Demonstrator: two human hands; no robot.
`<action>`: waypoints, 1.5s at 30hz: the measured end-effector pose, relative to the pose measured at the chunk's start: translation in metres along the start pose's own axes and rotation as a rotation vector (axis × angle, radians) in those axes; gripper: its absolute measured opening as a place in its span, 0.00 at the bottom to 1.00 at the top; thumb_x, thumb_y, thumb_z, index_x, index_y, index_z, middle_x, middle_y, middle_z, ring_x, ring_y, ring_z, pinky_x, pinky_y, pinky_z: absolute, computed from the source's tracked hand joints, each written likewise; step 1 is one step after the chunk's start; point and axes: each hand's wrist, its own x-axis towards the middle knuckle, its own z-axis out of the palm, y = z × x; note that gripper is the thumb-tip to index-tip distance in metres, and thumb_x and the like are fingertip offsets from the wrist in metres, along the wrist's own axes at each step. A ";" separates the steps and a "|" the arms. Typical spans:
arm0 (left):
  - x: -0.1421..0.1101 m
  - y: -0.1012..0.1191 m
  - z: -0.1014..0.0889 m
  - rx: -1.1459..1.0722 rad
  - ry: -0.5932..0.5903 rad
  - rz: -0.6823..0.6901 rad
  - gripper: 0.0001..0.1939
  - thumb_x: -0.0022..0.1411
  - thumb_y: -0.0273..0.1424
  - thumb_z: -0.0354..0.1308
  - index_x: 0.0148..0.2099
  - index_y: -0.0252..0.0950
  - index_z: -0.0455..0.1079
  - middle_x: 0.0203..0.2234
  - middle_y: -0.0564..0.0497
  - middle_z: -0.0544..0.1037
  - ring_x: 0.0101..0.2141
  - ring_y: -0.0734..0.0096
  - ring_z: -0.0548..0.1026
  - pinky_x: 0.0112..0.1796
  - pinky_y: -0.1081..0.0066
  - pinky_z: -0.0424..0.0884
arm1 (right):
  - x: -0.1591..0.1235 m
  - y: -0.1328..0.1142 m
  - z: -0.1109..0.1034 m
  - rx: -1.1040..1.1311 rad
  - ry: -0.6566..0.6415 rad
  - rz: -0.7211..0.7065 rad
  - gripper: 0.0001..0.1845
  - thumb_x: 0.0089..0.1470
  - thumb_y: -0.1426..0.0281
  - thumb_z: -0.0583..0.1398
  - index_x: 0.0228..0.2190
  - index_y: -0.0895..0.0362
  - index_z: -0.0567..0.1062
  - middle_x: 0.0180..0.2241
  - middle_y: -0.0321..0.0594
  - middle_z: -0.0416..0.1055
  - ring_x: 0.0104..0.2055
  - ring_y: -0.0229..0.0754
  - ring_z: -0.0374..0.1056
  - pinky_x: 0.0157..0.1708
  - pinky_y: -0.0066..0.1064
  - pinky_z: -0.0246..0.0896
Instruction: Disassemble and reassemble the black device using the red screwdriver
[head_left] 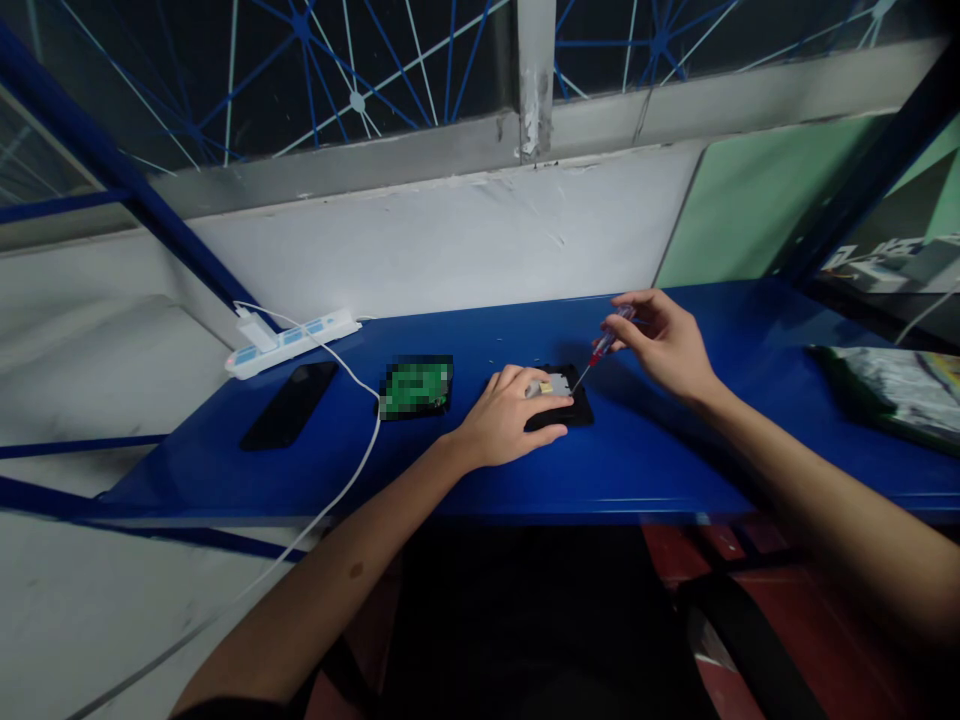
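A small black device (pixel 576 408) with a grey metal part lies on the blue shelf (pixel 645 460). My left hand (pixel 508 418) rests on the device, fingers curled over it, holding it down. My right hand (pixel 664 340) pinches a small screwdriver (pixel 600 350) with a red and clear handle. The screwdriver slants down to the left and its tip touches the grey part of the device.
A green circuit board (pixel 416 386) lies left of the device. A black phone (pixel 289 404) lies further left, by a white power strip (pixel 292 342) whose white cable (pixel 360 470) trails off the shelf's front edge. A bag (pixel 892 390) sits at the far right.
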 end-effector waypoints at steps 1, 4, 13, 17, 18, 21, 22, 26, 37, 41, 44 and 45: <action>0.000 0.000 0.000 0.002 -0.001 -0.003 0.18 0.69 0.43 0.58 0.58 0.50 0.72 0.56 0.47 0.67 0.57 0.53 0.63 0.56 0.49 0.63 | 0.000 0.000 0.000 0.002 -0.002 0.001 0.17 0.54 0.58 0.66 0.42 0.51 0.73 0.33 0.38 0.75 0.28 0.41 0.75 0.33 0.39 0.75; 0.000 0.000 0.001 0.007 0.001 -0.006 0.17 0.69 0.43 0.57 0.58 0.51 0.72 0.56 0.47 0.67 0.57 0.53 0.63 0.56 0.50 0.64 | 0.001 0.001 0.000 0.009 -0.003 0.003 0.17 0.53 0.57 0.67 0.42 0.51 0.73 0.33 0.38 0.75 0.29 0.41 0.75 0.33 0.39 0.75; -0.002 0.001 0.001 0.028 0.014 -0.007 0.17 0.69 0.43 0.58 0.58 0.51 0.72 0.56 0.47 0.67 0.56 0.53 0.63 0.55 0.51 0.64 | 0.000 -0.003 0.001 0.041 -0.022 0.041 0.18 0.53 0.58 0.67 0.43 0.52 0.73 0.33 0.39 0.76 0.29 0.42 0.76 0.33 0.40 0.74; -0.001 0.001 0.000 0.026 0.005 -0.014 0.17 0.69 0.43 0.57 0.58 0.52 0.72 0.56 0.48 0.67 0.56 0.52 0.63 0.55 0.50 0.64 | 0.001 -0.005 0.002 0.045 -0.018 0.042 0.19 0.52 0.57 0.67 0.42 0.52 0.73 0.32 0.38 0.76 0.31 0.43 0.76 0.33 0.40 0.75; -0.001 0.001 0.001 0.025 0.005 -0.015 0.17 0.69 0.43 0.58 0.58 0.52 0.72 0.56 0.47 0.67 0.56 0.52 0.63 0.55 0.50 0.64 | 0.001 -0.005 0.002 0.050 -0.018 0.041 0.19 0.52 0.57 0.67 0.42 0.52 0.73 0.32 0.38 0.76 0.31 0.43 0.77 0.33 0.40 0.75; -0.001 0.002 0.001 0.019 0.016 -0.017 0.17 0.68 0.43 0.58 0.57 0.51 0.72 0.56 0.47 0.68 0.56 0.53 0.64 0.55 0.50 0.64 | -0.001 -0.009 0.003 0.045 -0.038 0.002 0.19 0.52 0.56 0.67 0.43 0.51 0.73 0.33 0.38 0.76 0.32 0.44 0.77 0.34 0.40 0.75; -0.001 0.002 0.001 0.016 0.019 -0.018 0.16 0.68 0.43 0.58 0.57 0.50 0.72 0.55 0.48 0.68 0.56 0.53 0.64 0.55 0.50 0.64 | -0.003 -0.011 0.003 0.035 -0.049 -0.024 0.19 0.53 0.56 0.67 0.43 0.51 0.73 0.33 0.38 0.76 0.33 0.44 0.77 0.35 0.40 0.75; 0.000 0.002 0.002 0.014 0.043 -0.023 0.15 0.66 0.41 0.60 0.52 0.43 0.72 0.54 0.47 0.71 0.55 0.54 0.65 0.54 0.52 0.64 | -0.007 -0.024 0.007 -0.038 -0.115 -0.136 0.19 0.57 0.57 0.64 0.47 0.50 0.73 0.36 0.40 0.78 0.37 0.45 0.76 0.41 0.42 0.75; 0.000 0.000 -0.001 0.075 0.047 -0.119 0.31 0.60 0.51 0.62 0.58 0.39 0.64 0.55 0.43 0.69 0.54 0.49 0.66 0.54 0.49 0.64 | 0.003 -0.042 0.027 -0.267 -0.333 -0.350 0.19 0.61 0.62 0.60 0.53 0.49 0.71 0.37 0.38 0.78 0.34 0.42 0.76 0.39 0.38 0.74; -0.002 -0.006 -0.003 0.110 0.069 -0.104 0.36 0.60 0.54 0.60 0.63 0.38 0.61 0.58 0.41 0.66 0.58 0.47 0.64 0.58 0.48 0.61 | -0.009 -0.034 0.031 -0.211 -0.193 -0.343 0.18 0.62 0.64 0.59 0.54 0.51 0.70 0.46 0.43 0.77 0.42 0.45 0.77 0.42 0.39 0.75; -0.004 -0.009 -0.004 0.131 0.040 -0.132 0.39 0.60 0.57 0.58 0.65 0.38 0.60 0.60 0.41 0.66 0.59 0.46 0.63 0.59 0.49 0.59 | -0.014 -0.031 0.032 -0.163 -0.160 -0.343 0.18 0.64 0.66 0.56 0.55 0.52 0.70 0.48 0.43 0.77 0.45 0.45 0.77 0.43 0.41 0.76; -0.004 -0.010 -0.005 0.132 0.021 -0.148 0.40 0.61 0.57 0.57 0.66 0.39 0.59 0.60 0.41 0.66 0.59 0.47 0.63 0.60 0.49 0.59 | -0.014 -0.030 0.032 -0.158 -0.141 -0.351 0.18 0.64 0.67 0.56 0.55 0.52 0.70 0.47 0.43 0.77 0.43 0.45 0.77 0.42 0.41 0.76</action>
